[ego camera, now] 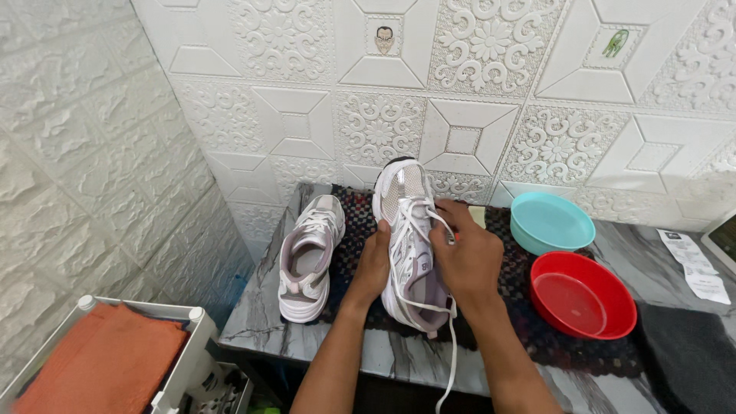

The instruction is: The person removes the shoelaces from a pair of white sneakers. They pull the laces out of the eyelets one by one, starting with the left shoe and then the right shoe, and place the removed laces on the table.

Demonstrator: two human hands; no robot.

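Observation:
My left hand grips the side of a white and pale-lilac sneaker, held tilted with its toe up above the table. My right hand rests on the shoe's top, its fingers pinching the white laces near the tongue. One loose lace end hangs down past the table's front edge. The matching second sneaker lies flat on the table just left of my left hand, its opening facing me.
A dark woven mat covers part of the grey marble table. A teal bowl and a red bowl sit at right, a paper slip beyond. An orange cloth lies on a white rack at lower left. Embossed white wall behind.

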